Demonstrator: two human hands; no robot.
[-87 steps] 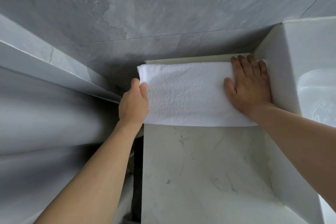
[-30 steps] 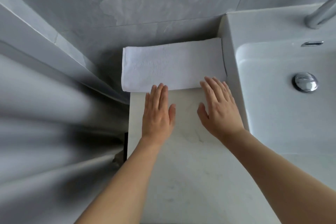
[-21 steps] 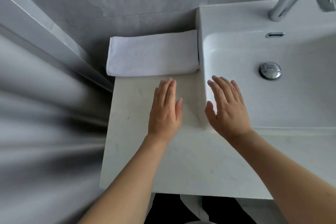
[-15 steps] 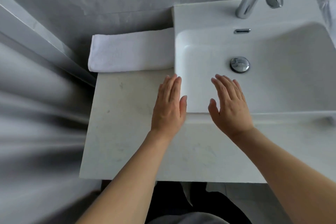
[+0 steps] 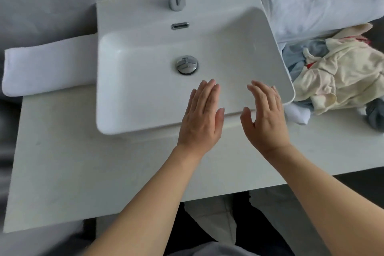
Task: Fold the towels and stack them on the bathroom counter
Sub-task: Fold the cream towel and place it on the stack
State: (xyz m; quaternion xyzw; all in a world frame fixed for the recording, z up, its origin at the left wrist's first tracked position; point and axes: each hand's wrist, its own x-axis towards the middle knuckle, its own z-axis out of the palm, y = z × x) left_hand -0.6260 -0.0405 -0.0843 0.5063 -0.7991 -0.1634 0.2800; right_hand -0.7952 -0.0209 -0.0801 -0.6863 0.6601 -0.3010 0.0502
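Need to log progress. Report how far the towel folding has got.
Done: one folded white towel lies on the counter left of the sink. In hand: nothing; left hand and right hand are empty. Left: the crumpled cloth pile on the right.

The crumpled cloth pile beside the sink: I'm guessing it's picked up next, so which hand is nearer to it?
Right. The right hand hovers over the sink's near right corner, just beside the crumpled cloth pile. The left hand is farther, toward the basin's middle.
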